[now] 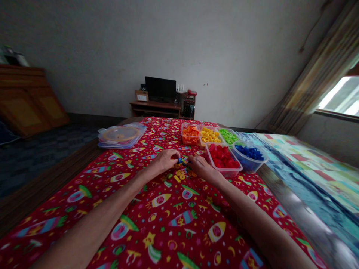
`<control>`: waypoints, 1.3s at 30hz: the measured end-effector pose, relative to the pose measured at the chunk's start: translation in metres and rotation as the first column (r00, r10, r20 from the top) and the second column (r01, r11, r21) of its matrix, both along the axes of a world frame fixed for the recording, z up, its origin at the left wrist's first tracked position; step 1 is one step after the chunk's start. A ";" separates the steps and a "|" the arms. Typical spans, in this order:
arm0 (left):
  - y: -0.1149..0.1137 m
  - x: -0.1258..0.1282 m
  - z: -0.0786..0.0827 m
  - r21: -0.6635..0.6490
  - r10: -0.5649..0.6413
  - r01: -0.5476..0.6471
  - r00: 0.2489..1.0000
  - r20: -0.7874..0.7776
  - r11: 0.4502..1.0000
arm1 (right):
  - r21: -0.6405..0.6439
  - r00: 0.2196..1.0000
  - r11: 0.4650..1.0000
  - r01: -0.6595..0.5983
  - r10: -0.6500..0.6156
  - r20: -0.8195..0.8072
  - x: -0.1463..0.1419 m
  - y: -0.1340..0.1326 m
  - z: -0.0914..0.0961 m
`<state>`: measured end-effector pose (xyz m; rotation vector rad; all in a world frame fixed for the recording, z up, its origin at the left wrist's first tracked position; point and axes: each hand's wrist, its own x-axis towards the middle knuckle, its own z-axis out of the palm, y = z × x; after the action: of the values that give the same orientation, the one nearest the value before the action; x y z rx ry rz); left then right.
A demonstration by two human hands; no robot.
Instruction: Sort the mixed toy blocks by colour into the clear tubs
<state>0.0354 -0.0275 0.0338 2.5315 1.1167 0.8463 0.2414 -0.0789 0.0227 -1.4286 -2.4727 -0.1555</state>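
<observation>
My left hand (167,159) is closed, its fingertips pinching a small blue plastic piece (180,161) low over the red patterned cloth. Facing it from the right is my right hand (198,165), with curled fingers pressed together close to the blue piece. What those fingers hold, if anything, is hidden. Several small yellow toy pieces (182,177), some of them round like wheels, lie on the cloth just below and between both hands. A few other small pieces there are too small to name.
To the right stand clear tubs of red (223,157), blue (249,152), orange (191,134), yellow (209,135) and green pieces (228,136). Stacked plastic lids (121,135) lie at the table's left edge. Beyond are a desk with a monitor (160,88) and, rightward, a bed (314,164).
</observation>
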 end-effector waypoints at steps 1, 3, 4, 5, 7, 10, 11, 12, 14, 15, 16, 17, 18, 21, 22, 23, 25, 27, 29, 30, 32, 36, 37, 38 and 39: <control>0.002 -0.001 0.002 -0.049 0.026 -0.024 0.999 0.039 0.999 | -0.032 1.000 0.999 0.004 -0.005 -0.013 -0.002 0.001 0.001; 0.005 -0.004 0.005 -0.143 0.063 -0.047 0.992 0.107 0.989 | -0.105 0.999 0.995 0.002 -0.006 -0.035 -0.004 0.002 0.006; 0.006 -0.005 0.005 -0.184 0.079 -0.053 0.988 0.134 0.981 | -0.137 0.999 0.991 -0.002 -0.003 -0.040 -0.005 0.002 0.008; 0.007 -0.006 0.005 -0.216 0.093 -0.058 0.983 0.156 0.975 | -0.162 0.999 0.987 -0.003 -0.004 -0.043 -0.006 0.002 0.011; 0.008 -0.008 0.005 -0.244 0.101 -0.056 0.979 0.179 0.968 | -0.184 0.998 0.983 0.005 -0.016 -0.057 -0.006 0.002 0.017; 0.008 -0.010 0.004 -0.228 0.090 -0.048 0.980 0.177 0.972 | -0.128 0.988 0.991 0.042 -0.060 -0.143 -0.007 0.002 0.024; 0.008 -0.011 0.004 -0.221 0.089 -0.050 0.981 0.172 0.974 | -0.113 0.981 0.993 0.042 -0.062 -0.183 -0.008 0.001 0.026; 0.008 -0.011 0.004 -0.215 0.096 -0.058 0.981 0.169 0.975 | -0.109 0.974 0.994 0.027 -0.051 -0.219 -0.009 0.001 0.027; 0.008 -0.012 0.004 -0.205 0.111 -0.076 0.980 0.166 0.976 | -0.128 0.968 0.991 -0.032 -0.001 -0.250 -0.013 0.001 0.027; 0.008 -0.012 0.003 -0.200 0.115 -0.081 0.980 0.163 0.976 | -0.141 0.970 0.988 -0.064 0.029 -0.240 -0.015 0.001 0.026; 0.008 -0.012 0.003 -0.196 0.116 -0.084 0.980 0.160 0.977 | -0.146 0.975 0.986 -0.082 0.049 -0.215 -0.017 0.001 0.024; 0.009 -0.012 0.002 -0.192 0.116 -0.085 0.981 0.154 0.978 | -0.150 0.983 0.985 -0.082 0.055 -0.178 -0.019 0.002 0.021; 0.009 -0.013 0.002 -0.186 0.114 -0.086 0.983 0.147 0.979 | -0.153 0.990 0.986 -0.065 0.045 -0.132 -0.020 0.002 0.018; 0.009 -0.014 0.001 -0.171 0.116 -0.093 0.985 0.129 0.981 | -0.162 1.000 0.987 0.016 -0.016 0.000 -0.023 0.004 0.011; 0.009 -0.014 0.001 -0.166 0.117 -0.096 0.986 0.122 0.981 | -0.163 0.999 0.986 0.039 -0.034 0.033 -0.023 0.004 0.010; 0.009 -0.014 0.001 -0.160 0.119 -0.100 0.986 0.115 0.982 | -0.163 0.997 0.985 0.056 -0.048 0.054 -0.023 0.005 0.010; 0.008 -0.013 0.001 -0.149 0.125 -0.109 0.987 0.105 0.983 | -0.159 0.995 0.983 0.087 -0.080 0.052 -0.023 0.005 0.010; 0.008 -0.013 0.002 -0.147 0.124 -0.109 0.988 0.097 0.983 | -0.155 0.994 0.982 0.105 -0.109 -0.018 -0.024 0.005 0.010; 0.008 -0.013 0.002 -0.154 0.116 -0.100 0.989 0.097 0.983 | -0.148 0.976 0.984 0.103 -0.129 -0.178 -0.025 0.007 0.011; 0.008 -0.013 0.002 -0.159 0.114 -0.097 0.989 0.098 0.982 | -0.160 0.949 0.982 0.098 -0.140 -0.282 -0.027 0.008 0.012; 0.008 -0.014 0.001 -0.167 0.113 -0.095 0.988 0.100 0.981 | -0.275 0.836 0.959 0.072 -0.209 -0.508 -0.031 0.011 0.013; 0.008 -0.011 0.003 -0.181 0.113 -0.087 0.984 0.137 0.980 | -0.613 0.332 0.726 -0.312 -0.521 -0.786 -0.042 0.012 0.016; 0.007 -0.010 0.005 -0.179 0.112 -0.083 0.981 0.156 0.980 | -0.616 0.224 0.675 -0.406 -0.580 -0.783 -0.044 0.012 0.017; 0.006 -0.008 0.007 -0.174 0.111 -0.080 0.978 0.176 0.981 | -0.604 0.143 0.642 -0.472 -0.620 -0.771 -0.045 0.011 0.018; 0.004 -0.005 0.008 -0.167 0.109 -0.077 0.975 0.193 0.983 | -0.597 0.087 0.620 -0.509 -0.653 -0.753 -0.046 0.011 0.020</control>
<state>0.0301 -0.0233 0.0422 2.2246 1.1933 0.9712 0.1958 -0.0681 0.0431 -1.1010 -1.0187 1.6408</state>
